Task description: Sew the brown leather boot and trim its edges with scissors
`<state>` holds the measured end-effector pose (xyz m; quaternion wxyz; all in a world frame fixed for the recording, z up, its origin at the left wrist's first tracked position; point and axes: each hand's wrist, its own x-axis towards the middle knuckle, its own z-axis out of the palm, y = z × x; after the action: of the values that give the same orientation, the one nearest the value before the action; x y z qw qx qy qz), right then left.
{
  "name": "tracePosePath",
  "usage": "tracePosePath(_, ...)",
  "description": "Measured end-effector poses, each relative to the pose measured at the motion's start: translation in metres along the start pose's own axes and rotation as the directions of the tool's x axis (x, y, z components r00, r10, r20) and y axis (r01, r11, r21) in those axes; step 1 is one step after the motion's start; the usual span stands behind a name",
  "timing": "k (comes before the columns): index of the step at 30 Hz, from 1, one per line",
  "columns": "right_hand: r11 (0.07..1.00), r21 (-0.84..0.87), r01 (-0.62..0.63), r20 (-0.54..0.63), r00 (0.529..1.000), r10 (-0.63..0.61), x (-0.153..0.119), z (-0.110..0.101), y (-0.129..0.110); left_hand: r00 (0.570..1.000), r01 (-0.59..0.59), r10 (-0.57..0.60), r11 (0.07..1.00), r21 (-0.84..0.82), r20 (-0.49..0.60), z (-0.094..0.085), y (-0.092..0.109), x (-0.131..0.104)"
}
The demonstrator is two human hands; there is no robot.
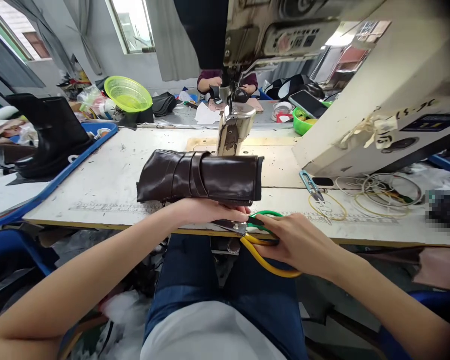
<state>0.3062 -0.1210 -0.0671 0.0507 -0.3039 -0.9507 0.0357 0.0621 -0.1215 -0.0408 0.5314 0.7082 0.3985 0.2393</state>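
Head view: left hand [206, 211] pinches glossy brown leather boot shaft [200, 176]; right hand [298, 242] grips yellow-green scissors [264, 240].

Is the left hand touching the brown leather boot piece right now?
Touching. The head view shows the left hand pressed against the lower edge of the brown leather boot piece, fingers under it, while the right hand grips the scissors.

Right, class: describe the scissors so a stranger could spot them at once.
Start at the sewing machine on the worktable; below it lies a dark brown leather piece. At the table's near edge, the right hand grips the scissors. Their green and yellow handles set them apart from the small snips further right.
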Motion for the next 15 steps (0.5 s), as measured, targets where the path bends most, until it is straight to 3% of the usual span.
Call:
tracePosePath(6,0.948,0.306,-0.09,-0.122,0.984,0.133,-0.004,0.014,-0.021,0.992,-0.058,0.091,0.946,0.319,-0.091,0.002,0.013,0.003)
tracePosePath(9,0.903,0.39,-0.181,-0.13,0.96,0.248,-0.005,0.025,-0.036,0.987,-0.072,0.135,0.847,0.527,-0.082,0.008,0.019,0.004)
tracePosePath(11,0.881,0.42,-0.218,-0.154,0.94,0.305,-0.005,0.033,-0.043,0.973,-0.141,0.225,0.739,0.659,-0.045,0.02,0.017,-0.002)
tracePosePath(12,0.873,0.433,-0.223,-0.179,0.928,0.326,-0.005,0.037,-0.046,0.949,-0.194,0.312,0.666,0.721,-0.033,0.029,0.013,-0.008)
tracePosePath(13,0.866,0.448,-0.224,-0.202,0.918,0.341,-0.005,0.041,-0.049,0.897,-0.261,0.441,0.567,0.781,-0.021,0.038,0.007,-0.016)
tracePosePath(15,0.846,0.481,-0.23,-0.232,0.898,0.375,-0.005,0.046,-0.052,0.713,-0.317,0.697,0.415,0.853,-0.075,0.052,-0.01,-0.035)
